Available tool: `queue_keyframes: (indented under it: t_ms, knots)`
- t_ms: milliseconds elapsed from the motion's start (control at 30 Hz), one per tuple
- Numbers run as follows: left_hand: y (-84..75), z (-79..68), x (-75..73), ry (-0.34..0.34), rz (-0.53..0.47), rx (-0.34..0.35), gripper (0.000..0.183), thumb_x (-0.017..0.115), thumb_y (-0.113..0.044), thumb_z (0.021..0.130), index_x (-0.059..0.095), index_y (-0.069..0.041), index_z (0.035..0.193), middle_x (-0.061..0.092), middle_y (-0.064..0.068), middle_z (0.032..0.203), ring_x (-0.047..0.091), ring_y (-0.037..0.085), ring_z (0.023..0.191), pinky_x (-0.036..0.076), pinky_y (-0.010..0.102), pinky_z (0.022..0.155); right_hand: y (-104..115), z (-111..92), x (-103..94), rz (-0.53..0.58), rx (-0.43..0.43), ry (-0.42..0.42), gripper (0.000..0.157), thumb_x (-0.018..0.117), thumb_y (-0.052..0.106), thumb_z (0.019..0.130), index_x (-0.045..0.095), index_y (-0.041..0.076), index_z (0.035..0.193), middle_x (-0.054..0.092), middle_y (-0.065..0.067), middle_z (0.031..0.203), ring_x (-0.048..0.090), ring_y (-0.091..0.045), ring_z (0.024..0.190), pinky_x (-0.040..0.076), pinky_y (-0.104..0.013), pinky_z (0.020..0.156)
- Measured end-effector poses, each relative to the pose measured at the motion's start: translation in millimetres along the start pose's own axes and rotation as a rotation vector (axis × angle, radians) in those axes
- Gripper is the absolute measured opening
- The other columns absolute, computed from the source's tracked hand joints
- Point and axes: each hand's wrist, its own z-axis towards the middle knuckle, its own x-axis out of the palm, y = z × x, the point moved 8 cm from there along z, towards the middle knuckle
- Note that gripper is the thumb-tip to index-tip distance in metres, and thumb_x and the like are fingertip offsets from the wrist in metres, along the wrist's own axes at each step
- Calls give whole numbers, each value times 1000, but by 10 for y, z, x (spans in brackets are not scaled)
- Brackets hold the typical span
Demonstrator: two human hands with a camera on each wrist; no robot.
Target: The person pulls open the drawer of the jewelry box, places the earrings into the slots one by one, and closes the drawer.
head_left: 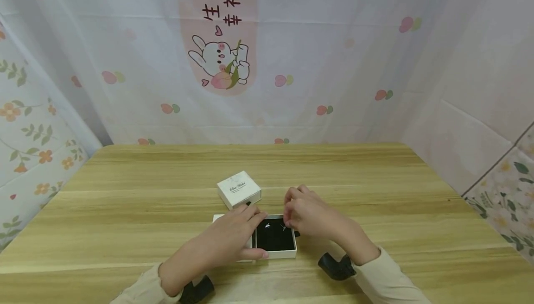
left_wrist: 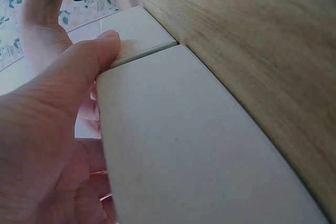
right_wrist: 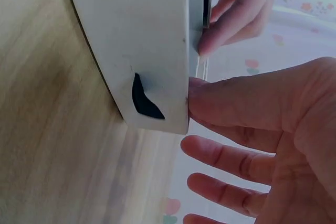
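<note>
A white drawer-style jewellery box tray (head_left: 281,254) with a black insert (head_left: 275,241) sits near the table's front. A small silver star earring (head_left: 267,225) is on the insert, and a second earring (head_left: 284,228) lies under the right fingertips. My left hand (head_left: 229,234) spans the box and holds it, thumb at the near side and fingers at the far side. In the left wrist view, the thumb (left_wrist: 107,43) presses by the seam between two white sections. My right hand (head_left: 310,211) reaches over the tray's right end, thumb and forefinger pinching at the second earring.
Behind the left hand stands another white gift box (head_left: 238,189) with printed lettering. A black ribbon tab (right_wrist: 143,100) sticks out of the tray's end wall. The wooden table (head_left: 167,174) meets a patterned curtain (head_left: 300,53) at the back. Dark devices (head_left: 335,267) are worn at both wrists.
</note>
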Motion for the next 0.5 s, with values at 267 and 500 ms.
queue_keyframes:
  t_ms: [267,500]
  knots:
    - [-5,-3,1,3,-3,4,70,56,-57,84,53,-3,128,53,4,118,49,18,109,41,34,100,25,-12,25,2,30,17,17,70,11,77,63,19,63,52,4,93,41,-17,88,37,-36,80]
    - [9,-9,10,18,-15,-10,70,56,-57,84,52,-3,129,53,4,120,48,17,110,41,34,100,34,-7,45,-23,32,23,18,70,14,79,62,19,64,54,3,94,42,-17,89,38,-36,79]
